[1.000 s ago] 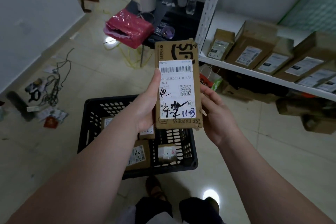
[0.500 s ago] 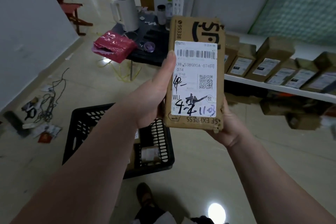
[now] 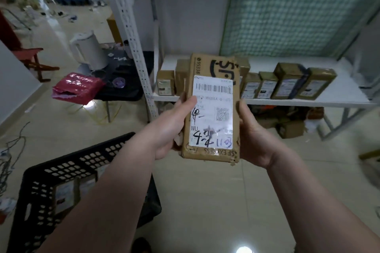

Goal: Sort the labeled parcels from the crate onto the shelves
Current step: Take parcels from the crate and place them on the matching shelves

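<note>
A brown cardboard parcel [image 3: 213,68] with a white shipping label and black handwriting is held upright in front of me. My left hand [image 3: 167,129] grips its left edge, thumb across the label. My right hand [image 3: 253,135] holds its right edge and back. Behind it, the white shelf [image 3: 349,92] carries a row of labeled brown parcels [image 3: 287,82]. The black plastic crate [image 3: 61,172] stands on the floor at lower left with more labeled parcels [image 3: 65,193] inside, partly hidden by my left forearm.
A white perforated shelf post [image 3: 131,33] rises left of the shelf. Beside it a dark low table [image 3: 127,88] holds a white kettle [image 3: 88,49] and a red bag [image 3: 76,86]. Boxes lie under the shelf [image 3: 287,127]. Cables [image 3: 8,154] litter the floor at left.
The view has swung right and up toward the shelf. The parcel stays in both hands and now sits in front of the shelf's row; the crate has slid to the lower left.
</note>
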{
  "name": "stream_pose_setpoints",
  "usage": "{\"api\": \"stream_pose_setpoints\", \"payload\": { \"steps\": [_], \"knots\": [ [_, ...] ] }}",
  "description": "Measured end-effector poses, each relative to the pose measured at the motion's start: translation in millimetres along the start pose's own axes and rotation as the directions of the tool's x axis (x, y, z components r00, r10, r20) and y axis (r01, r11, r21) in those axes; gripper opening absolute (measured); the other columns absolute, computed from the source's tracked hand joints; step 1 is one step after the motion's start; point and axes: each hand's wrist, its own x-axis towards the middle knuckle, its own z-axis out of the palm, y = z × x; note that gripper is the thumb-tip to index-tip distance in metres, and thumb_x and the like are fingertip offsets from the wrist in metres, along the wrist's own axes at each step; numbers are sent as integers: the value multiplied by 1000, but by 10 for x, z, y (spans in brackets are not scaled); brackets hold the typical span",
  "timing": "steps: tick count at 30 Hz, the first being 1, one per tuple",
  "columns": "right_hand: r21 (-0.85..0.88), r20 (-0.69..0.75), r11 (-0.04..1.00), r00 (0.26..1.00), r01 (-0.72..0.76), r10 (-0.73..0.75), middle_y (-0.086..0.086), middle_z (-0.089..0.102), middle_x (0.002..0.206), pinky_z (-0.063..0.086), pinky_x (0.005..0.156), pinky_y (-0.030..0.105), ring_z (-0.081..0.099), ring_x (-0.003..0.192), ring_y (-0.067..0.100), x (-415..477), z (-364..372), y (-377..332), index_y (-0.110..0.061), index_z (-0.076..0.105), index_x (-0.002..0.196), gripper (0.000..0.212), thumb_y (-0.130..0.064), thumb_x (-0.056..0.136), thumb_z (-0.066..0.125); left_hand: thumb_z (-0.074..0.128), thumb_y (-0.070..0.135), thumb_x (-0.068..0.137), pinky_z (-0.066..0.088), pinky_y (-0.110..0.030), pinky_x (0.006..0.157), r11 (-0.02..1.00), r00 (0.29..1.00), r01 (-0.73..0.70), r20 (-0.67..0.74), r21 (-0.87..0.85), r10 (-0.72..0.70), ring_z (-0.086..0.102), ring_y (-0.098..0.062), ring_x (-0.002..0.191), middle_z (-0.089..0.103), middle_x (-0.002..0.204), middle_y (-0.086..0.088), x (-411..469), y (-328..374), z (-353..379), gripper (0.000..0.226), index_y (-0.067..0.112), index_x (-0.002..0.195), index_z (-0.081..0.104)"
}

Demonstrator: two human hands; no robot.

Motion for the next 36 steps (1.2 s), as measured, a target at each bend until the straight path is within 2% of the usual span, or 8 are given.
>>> {"api": "stream_pose_setpoints", "payload": {
  "steps": [6,11,18,21,25,29,33,36],
  "knots": [
    [-69,-231,997,973,-23,7,1,75,107,56,88,43,71,100,21,-326,-541,-83,-29,59,123,76,-77,65,48,51,48,93,30,-58,108,998,998,-26,54,55,23,52,-16,120,66,120,16,336,85,613,51,50,141,33],
    [-77,-423,994,901,75,-101,-6,75,99,56,64,29,74,81,10,-246,-866,-88,-30,48,119,55,-39,74,79,37,59,94,29,-52,105,988,996,-2,85,153,-12,54,-9,105,64,112,20,671,154,890,50,50,143,31],
    [35,-708,976,694,217,-129,-6,50,139,44,104,47,54,122,19,204,-1462,-116,-33,0,154,139,-49,50,92,40,37,101,31,-43,110,967,990,3,132,255,-38,42,-21,131,40,149,4,1582,238,1098,40,57,136,37],
    [26,-758,971,638,236,-135,-17,38,137,36,106,37,43,126,11,404,-1727,-292,-31,-13,154,143,-49,56,90,45,35,99,40,-46,106,953,983,-39,182,299,-17,49,-19,122,44,143,6,2001,426,1191,43,58,135,37],
    [-112,-811,975,550,192,-201,-9,46,145,41,106,51,49,128,19,564,-2073,-830,-40,5,151,147,-74,31,83,47,36,98,30,-42,114,942,965,-125,258,311,43,36,-12,135,31,153,12,2417,813,1284,50,61,137,28],
    [-194,-823,936,471,293,-317,-14,61,123,51,95,45,61,112,15,538,-2377,-1480,-33,37,143,108,-65,52,84,44,51,92,32,-35,107,965,932,-197,339,176,128,29,-5,133,20,150,24,2627,1442,1466,52,71,132,17],
    [-73,-817,875,474,478,-327,-6,74,102,51,76,29,69,96,16,407,-2680,-1986,-21,68,113,46,-56,83,65,49,61,78,50,-39,96,952,891,-300,371,54,260,62,-7,111,60,128,17,2796,1958,1634,73,63,140,11],
    [-75,-774,811,479,580,-414,-3,71,101,48,71,27,63,93,18,277,-2914,-2279,-17,71,108,40,-50,89,60,58,64,74,40,-49,107,948,877,-318,370,-35,307,57,-19,122,61,131,6,2979,2281,1780,82,50,146,20]
  ]
}}
